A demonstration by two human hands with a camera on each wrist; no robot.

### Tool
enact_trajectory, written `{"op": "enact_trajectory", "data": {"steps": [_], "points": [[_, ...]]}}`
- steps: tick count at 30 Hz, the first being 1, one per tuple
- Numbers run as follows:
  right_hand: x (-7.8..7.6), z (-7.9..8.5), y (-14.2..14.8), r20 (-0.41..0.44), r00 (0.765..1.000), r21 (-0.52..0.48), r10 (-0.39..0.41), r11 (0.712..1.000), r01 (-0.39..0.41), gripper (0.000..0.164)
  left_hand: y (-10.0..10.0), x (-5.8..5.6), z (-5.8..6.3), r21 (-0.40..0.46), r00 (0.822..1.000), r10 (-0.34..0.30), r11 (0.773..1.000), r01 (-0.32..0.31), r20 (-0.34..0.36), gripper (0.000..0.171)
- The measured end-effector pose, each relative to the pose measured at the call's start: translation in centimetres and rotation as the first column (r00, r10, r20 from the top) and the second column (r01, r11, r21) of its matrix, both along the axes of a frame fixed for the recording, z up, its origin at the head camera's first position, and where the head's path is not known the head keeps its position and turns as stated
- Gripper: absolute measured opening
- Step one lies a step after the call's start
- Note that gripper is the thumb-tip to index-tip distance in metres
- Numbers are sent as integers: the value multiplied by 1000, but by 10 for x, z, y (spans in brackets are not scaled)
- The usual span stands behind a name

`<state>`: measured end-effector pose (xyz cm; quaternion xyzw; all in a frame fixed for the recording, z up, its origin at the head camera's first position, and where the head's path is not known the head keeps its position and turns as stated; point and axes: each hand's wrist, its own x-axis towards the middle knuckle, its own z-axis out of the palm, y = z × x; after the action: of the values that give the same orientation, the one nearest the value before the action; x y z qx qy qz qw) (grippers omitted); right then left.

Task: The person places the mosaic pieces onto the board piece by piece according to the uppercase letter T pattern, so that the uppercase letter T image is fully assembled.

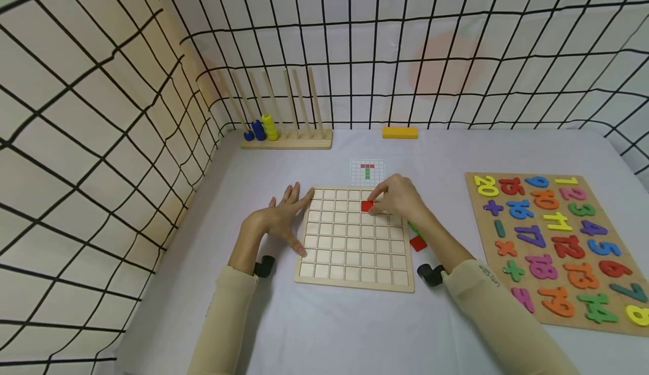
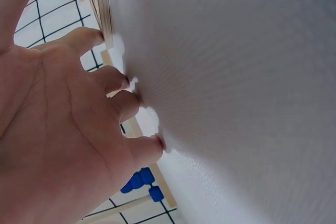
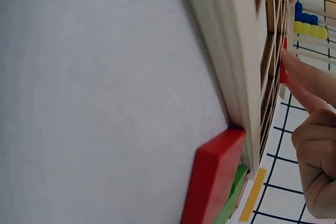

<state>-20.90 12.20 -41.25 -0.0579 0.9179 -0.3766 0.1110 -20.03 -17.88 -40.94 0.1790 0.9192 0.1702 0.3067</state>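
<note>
A wooden grid board point(image 1: 352, 244) lies flat in the middle of the table. My right hand point(image 1: 400, 199) reaches over its upper right part, thumb and index finger pinching a red square tile point(image 1: 367, 206) at one of the upper cells. In the right wrist view, those fingertips meet the red tile point(image 3: 283, 72) low over the grid. My left hand point(image 1: 278, 218) spreads along the board's left side, thumb and index finger at the edge; the left wrist view shows its fingertips down on the cloth. Behind the board lies a printed card point(image 1: 367, 172) with a red and green T.
Right of the board lie a loose red tile point(image 1: 418, 244) and a green tile point(image 1: 414, 228). Farther right is a number board point(image 1: 487, 217) with colored digits. At the back stand a peg abacus point(image 1: 304, 143) and a yellow block point(image 1: 400, 133), before a black wire grid point(image 1: 375, 59).
</note>
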Motion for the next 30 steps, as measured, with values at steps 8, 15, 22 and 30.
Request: {"op": "enact_trajectory", "data": {"steps": [8,15,22,30], "points": [[-2,-1,6,108,994,-45,-10,999,15,30,0,0,0,3,1000,3,1000,-3,4,150],[2,7,33,111,994,-34,-21,999,25,34,1,-1,0,1,1000,-3,1000,3,-2,150],[9,12,69,105,994,35,-36,999,32,36,0,-1,0,5,1000,0,1000,0,2,150],[11,7,95,210,977,29,-22,999,16,39,0,0,1,-1,1000,-21,1000,21,-9,150]]}}
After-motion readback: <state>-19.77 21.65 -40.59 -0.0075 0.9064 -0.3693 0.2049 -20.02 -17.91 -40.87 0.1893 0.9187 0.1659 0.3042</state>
